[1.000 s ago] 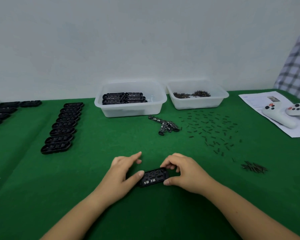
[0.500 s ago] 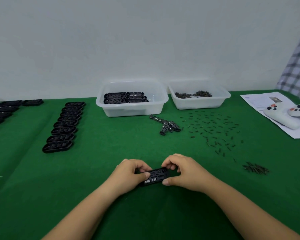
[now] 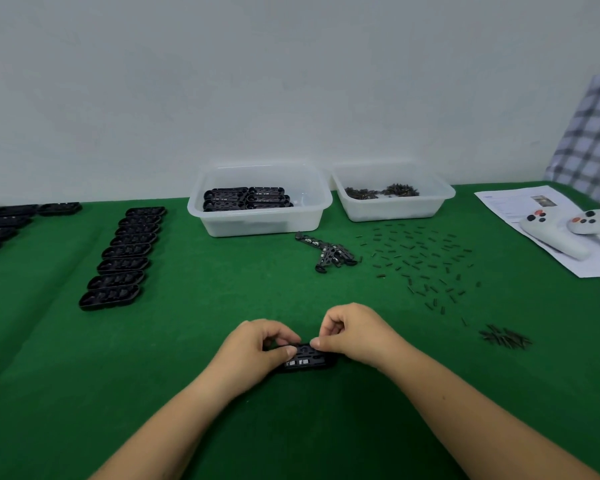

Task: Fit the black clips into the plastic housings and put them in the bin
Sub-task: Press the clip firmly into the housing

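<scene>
A small hand-assembly workstation is showing here: a bench (image 3: 84, 375) under green felt is sitting against a bare white wall, carrying housings (image 3: 118, 258) lined up in a row, two clear bins (image 3: 257, 223) holding parts, loose pins (image 3: 420, 261) scattered about, and a printed sheet (image 3: 520, 206) lying under two white controllers (image 3: 551, 233).
</scene>
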